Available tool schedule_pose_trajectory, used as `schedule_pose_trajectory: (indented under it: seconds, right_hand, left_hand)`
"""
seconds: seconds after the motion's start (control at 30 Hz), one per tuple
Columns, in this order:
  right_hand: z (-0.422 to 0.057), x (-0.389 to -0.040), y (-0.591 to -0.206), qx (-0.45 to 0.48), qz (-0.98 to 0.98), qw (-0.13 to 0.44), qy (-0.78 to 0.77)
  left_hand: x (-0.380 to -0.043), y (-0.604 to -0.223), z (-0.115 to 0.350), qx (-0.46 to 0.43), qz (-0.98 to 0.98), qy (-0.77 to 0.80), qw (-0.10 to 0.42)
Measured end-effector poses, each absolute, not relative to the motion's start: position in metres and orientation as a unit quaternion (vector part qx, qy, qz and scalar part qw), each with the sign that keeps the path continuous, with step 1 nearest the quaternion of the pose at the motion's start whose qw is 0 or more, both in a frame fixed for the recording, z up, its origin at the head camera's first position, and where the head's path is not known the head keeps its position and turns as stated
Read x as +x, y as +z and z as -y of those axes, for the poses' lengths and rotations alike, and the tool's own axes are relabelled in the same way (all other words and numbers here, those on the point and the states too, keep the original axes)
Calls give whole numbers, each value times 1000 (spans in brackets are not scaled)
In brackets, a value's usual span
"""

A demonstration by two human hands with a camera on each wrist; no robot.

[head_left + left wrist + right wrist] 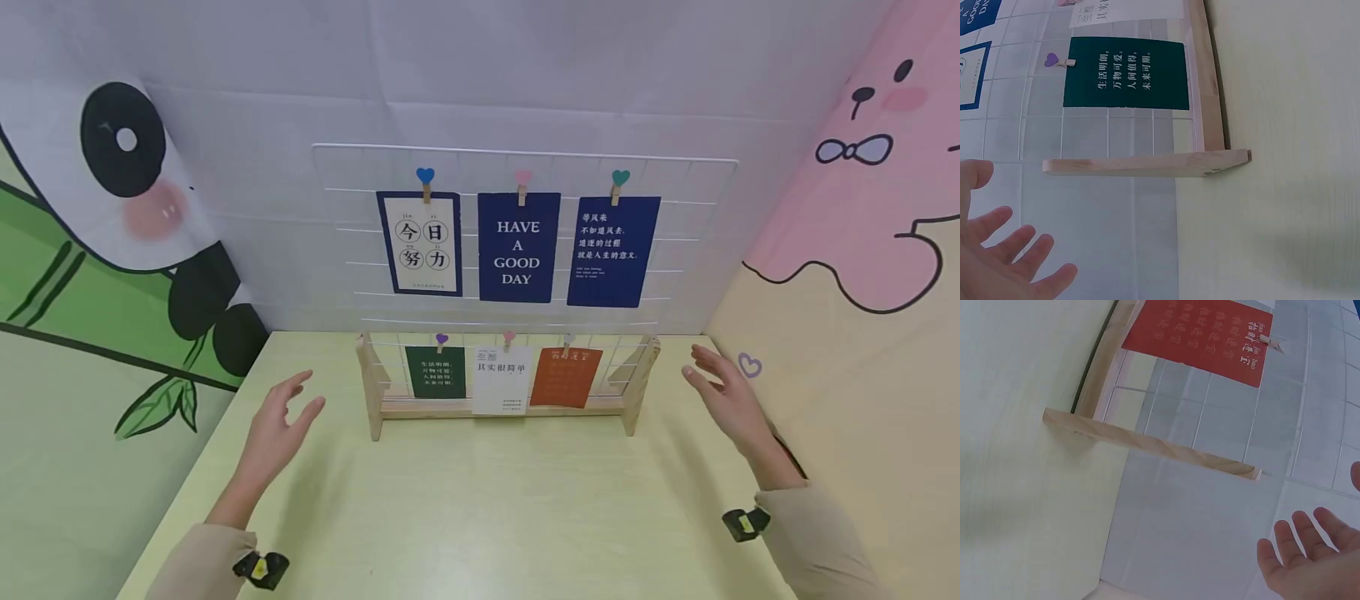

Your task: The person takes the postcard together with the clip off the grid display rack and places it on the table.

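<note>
A white wire grid rack stands upright in a wooden base at the back of the table. Heart-topped pegs clip cards to it in two rows. Above hang a white card with a blue border, a blue "HAVE A GOOD DAY" card and another blue card. Below are a green card, a white card and a red card. My left hand hovers left of the base, fingers spread and holding nothing. On the other side my right hand is likewise free, fingers loosely bent.
The pale yellow table reaches forward from the rack. A white cloth hangs behind it. Cloth walls with a panda print at left and a pink bear print at right flank the table.
</note>
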State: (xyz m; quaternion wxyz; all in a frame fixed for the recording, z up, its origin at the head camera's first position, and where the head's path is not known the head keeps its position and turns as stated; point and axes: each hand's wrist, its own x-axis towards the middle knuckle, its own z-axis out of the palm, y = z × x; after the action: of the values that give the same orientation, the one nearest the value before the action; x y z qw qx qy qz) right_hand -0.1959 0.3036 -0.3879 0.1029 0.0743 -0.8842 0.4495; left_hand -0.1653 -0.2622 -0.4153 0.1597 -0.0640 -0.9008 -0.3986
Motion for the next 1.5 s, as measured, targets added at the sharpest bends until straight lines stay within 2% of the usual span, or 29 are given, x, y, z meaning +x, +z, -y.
schedule_pose_trajectory:
  seconds: [0.3, 0.57, 0.97, 1.5]
  right_hand:
    - [-300, -198, -387, 32, 817, 105, 566]
    - [-295, -199, -383, 34, 736, 90, 670]
    - [-281, -203, -365, 48, 729, 82, 678]
    - [-265, -211, -342, 56, 756, 68, 649]
  left_hand:
    - [-165, -405, 256, -20, 855, -506, 111]
    - [-166, -398, 252, -13, 832, -545, 107]
    - [-172, -388, 245, -15, 825, -557, 99]
    - [-183, -370, 235, -39, 826, -551, 112]
